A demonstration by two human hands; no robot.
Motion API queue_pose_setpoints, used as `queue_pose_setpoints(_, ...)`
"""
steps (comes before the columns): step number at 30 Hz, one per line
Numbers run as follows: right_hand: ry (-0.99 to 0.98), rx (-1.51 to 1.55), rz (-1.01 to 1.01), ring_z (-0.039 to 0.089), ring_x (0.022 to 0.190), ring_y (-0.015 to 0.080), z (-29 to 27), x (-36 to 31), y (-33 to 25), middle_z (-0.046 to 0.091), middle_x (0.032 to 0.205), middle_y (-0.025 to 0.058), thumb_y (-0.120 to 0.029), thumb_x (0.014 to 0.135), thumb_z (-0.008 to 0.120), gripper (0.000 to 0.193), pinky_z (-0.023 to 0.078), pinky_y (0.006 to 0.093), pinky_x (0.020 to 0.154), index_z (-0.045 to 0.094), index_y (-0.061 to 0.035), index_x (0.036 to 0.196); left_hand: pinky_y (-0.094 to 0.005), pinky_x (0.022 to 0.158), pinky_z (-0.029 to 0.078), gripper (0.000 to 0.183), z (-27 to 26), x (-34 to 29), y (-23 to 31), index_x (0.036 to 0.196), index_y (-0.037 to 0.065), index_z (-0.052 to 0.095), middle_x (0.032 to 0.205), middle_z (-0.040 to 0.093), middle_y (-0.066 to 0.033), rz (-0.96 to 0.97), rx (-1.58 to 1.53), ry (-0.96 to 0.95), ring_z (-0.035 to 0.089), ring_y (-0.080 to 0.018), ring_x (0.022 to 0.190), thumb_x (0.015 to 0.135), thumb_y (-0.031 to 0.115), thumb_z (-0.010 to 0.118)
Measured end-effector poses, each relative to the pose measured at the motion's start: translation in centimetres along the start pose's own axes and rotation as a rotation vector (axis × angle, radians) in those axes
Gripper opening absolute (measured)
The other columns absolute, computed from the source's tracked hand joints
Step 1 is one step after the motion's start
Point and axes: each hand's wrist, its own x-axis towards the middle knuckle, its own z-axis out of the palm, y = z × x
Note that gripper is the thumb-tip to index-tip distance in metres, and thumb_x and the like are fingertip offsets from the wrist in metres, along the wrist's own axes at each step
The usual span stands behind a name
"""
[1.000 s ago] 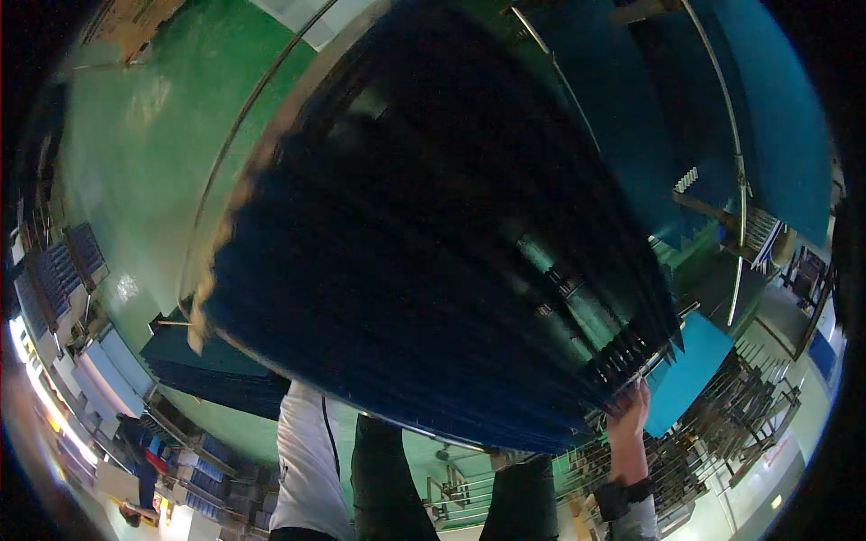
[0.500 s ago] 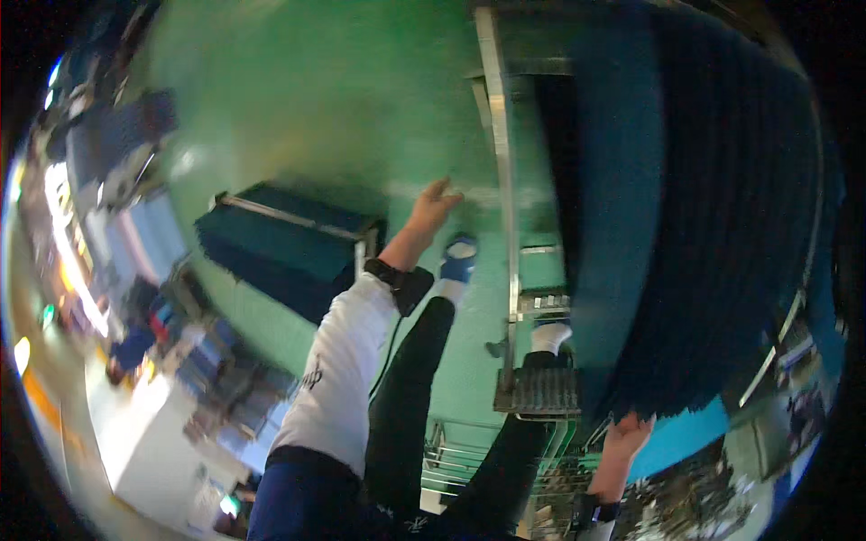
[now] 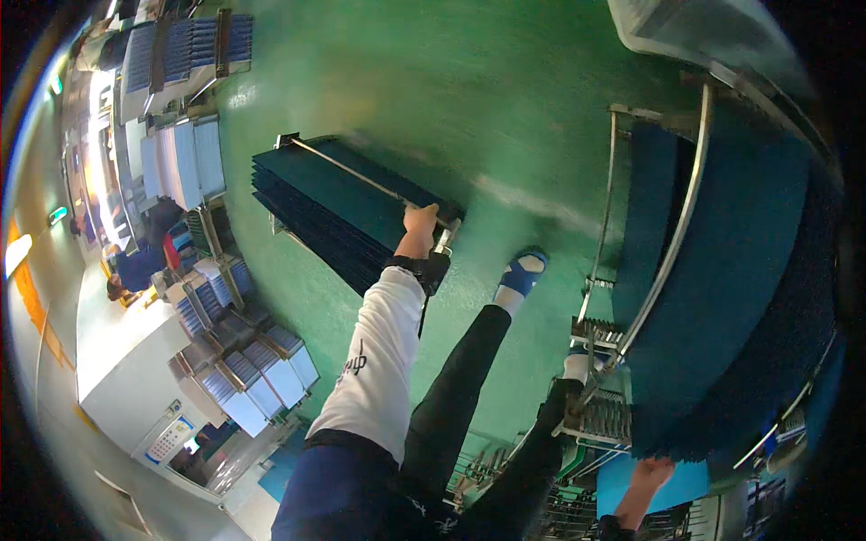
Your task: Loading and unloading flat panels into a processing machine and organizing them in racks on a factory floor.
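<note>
My left hand [image 3: 419, 225] is closed round the metal bar [image 3: 361, 176] of a low rack at centre left. That rack holds a stack of dark blue-green sheets [image 3: 329, 194], lying at a slant. At the lower right, my right hand [image 3: 651, 473] is at the bottom edge of a larger stack of dark sheets [image 3: 722, 298] on a second rack. Its fingers look curled, but the sheet edges partly hide them, so what they grip cannot be made out. A curved metal rail [image 3: 690, 198] runs in front of this stack.
Racks of blue and white sheets [image 3: 185, 162] line the left side. A person in dark clothing [image 3: 140, 275] is beyond them. Green floor [image 3: 406, 90] lies ahead, with my feet in blue-and-white slippers [image 3: 523, 270] between the racks. A light blue panel [image 3: 577, 487] is near my right hand.
My left hand was reaching out over the floor and is now closed on the low rack's bar. The view has turned, and both racks appear shifted right.
</note>
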Motion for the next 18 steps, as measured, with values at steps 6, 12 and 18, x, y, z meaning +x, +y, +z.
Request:
queue_pose_setpoints(6,0.044,0.085,0.13,0.059,0.087,0.0212,6.5,-5.3,-1.6,0.062,0.105,0.0089,-0.021,0.091,0.046,0.03,0.051,0.0315,0.07,0.058,-0.0054,0.114,-0.0376,0.056,0.041,0.034,-1.9,4.9,-1.5,0.104,0.004,0.046,0.081,0.051,-0.0097,-0.237,-0.367,-0.148,0.051,-0.0213,0.067,0.08,0.014,0.067)
queue_pose_setpoints(12,-0.228,-0.671,-0.639,0.056,0.085,0.0215,3.8,-4.6,-0.5,0.058,0.101,0.0067,-0.024,0.09,0.046,0.027,0.048,0.0307,0.071,0.056,-0.0074,0.109,-0.0398,0.063,0.047,0.039,-0.7,3.5,-2.6,0.111,0.002,0.047,0.094,0.056,-0.0121,-0.203,-0.313,-0.256,0.057,-0.0248,0.076,0.078,0.007,0.066)
queue_pose_setpoints(18,-0.029,0.078,0.018,0.049,0.079,0.0179,0.9,-0.7,-0.9,0.052,0.089,0.0033,-0.03,0.089,0.044,0.025,0.043,0.0331,0.07,0.054,-0.0103,0.1,-0.0334,0.061,0.045,0.012,-0.2,-0.1,-3.2,0.091,0.004,0.057,0.08,0.058,-0.0078,-0.151,-0.228,-0.228,0.056,-0.021,0.066,0.08,0.002,0.062)
